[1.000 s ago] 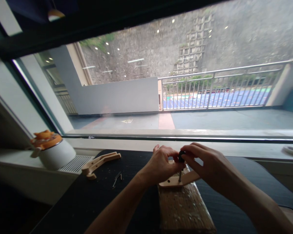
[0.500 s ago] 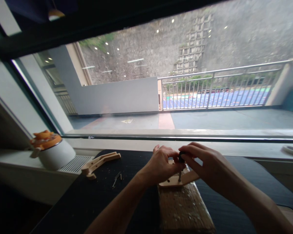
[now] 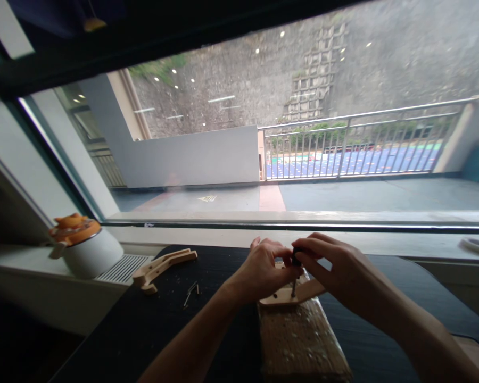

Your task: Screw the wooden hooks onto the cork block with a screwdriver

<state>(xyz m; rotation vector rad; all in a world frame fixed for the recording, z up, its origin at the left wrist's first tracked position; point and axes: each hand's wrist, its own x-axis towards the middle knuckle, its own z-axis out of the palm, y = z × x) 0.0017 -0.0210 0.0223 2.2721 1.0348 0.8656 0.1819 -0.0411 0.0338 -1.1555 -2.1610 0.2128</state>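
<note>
Between my two hands a screwdriver stands almost upright, its black handle on top and its thin metal shaft pointing down. My right hand pinches the handle between thumb and fingers. From the other side, the thumb and forefinger of my left hand close around the tool just at or below the handle. The shaft's tip meets a pale, bent wooden piece that has dark holes in it. Under that piece lies a rough wooden block. My hands hide part of the wooden piece and the block's far end.
On the dark table, a second pale wooden assembly lies to the left, near several thin metal screws or pins. A white pot with an orange top stands on the sill. A tape roll rests at the right, beneath the window.
</note>
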